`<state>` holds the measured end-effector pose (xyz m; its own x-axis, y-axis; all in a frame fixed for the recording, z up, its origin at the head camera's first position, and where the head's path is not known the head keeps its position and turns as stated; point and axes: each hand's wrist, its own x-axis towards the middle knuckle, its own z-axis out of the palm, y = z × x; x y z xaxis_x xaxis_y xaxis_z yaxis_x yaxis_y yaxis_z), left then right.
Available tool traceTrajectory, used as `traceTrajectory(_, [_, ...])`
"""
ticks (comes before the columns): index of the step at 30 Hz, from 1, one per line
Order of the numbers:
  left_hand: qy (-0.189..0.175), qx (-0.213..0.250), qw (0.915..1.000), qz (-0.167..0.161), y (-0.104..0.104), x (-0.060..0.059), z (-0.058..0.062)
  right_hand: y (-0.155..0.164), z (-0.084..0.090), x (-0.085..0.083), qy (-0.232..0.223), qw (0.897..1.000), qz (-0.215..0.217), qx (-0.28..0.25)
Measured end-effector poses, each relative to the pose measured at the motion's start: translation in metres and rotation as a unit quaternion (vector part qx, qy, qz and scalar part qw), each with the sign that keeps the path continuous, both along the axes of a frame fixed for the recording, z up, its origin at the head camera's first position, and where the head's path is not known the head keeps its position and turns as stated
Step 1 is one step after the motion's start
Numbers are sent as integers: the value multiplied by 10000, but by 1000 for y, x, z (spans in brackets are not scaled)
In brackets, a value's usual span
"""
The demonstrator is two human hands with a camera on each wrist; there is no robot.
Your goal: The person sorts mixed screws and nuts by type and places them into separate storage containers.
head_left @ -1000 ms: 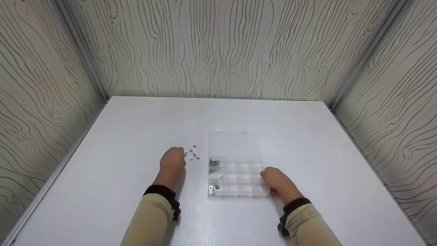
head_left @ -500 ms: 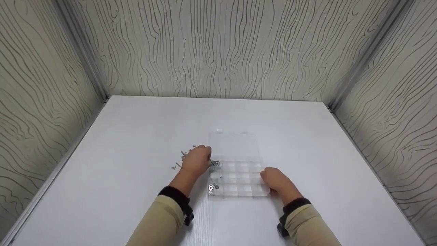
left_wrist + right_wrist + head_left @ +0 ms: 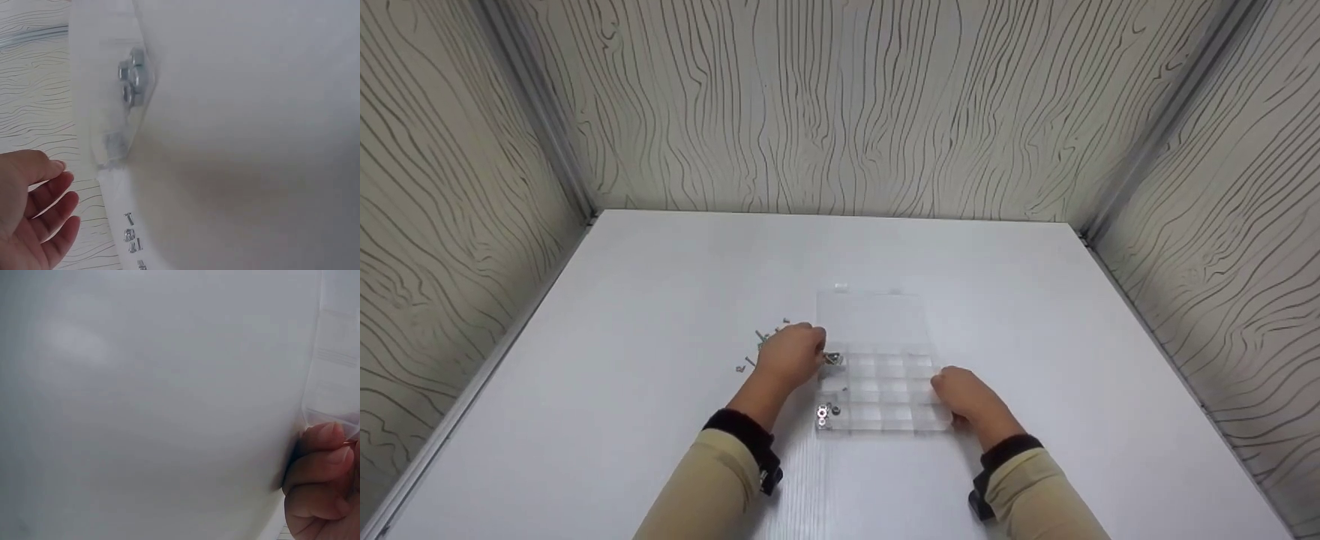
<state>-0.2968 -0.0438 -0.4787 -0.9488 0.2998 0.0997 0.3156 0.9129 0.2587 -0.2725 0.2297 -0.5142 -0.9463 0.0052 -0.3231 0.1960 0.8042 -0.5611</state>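
A clear plastic compartment box [image 3: 883, 430] lies on the table with its lid [image 3: 871, 315] folded back. My right hand [image 3: 969, 394] grips its right edge, thumb on top; the curled fingers [image 3: 318, 468] also show at a box corner in the right wrist view. My left hand [image 3: 791, 352] is at the box's upper left compartment, where screws [image 3: 833, 358] lie. In the left wrist view its thumb and index fingertips meet, the other fingers half curled; no object shows between them. Nuts [image 3: 823, 412] fill the lower left compartment. Loose screws [image 3: 130, 235] lie left of the box, partly behind the left hand.
The white table [image 3: 675, 255] runs back to wood-patterned walls [image 3: 840, 105]. Metal corner posts [image 3: 536, 112] stand at the back corners. Each wrist wears a black strap [image 3: 741, 426] with a small camera.
From the loose screws, my left hand has moved right to the box's upper left compartment, then stayed almost still. Screws it covered now show left of it. My right hand has kept its grip.
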Motion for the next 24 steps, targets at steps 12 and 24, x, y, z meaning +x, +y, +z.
traceTrajectory(12, [-639,-169,9935,922,-38,-6,12,1,1,1,-15,9998,159,129])
traceTrajectory(24, [-1462,-199,9745,1691,-70,1,13,1,2,0,-41,9996,201,202])
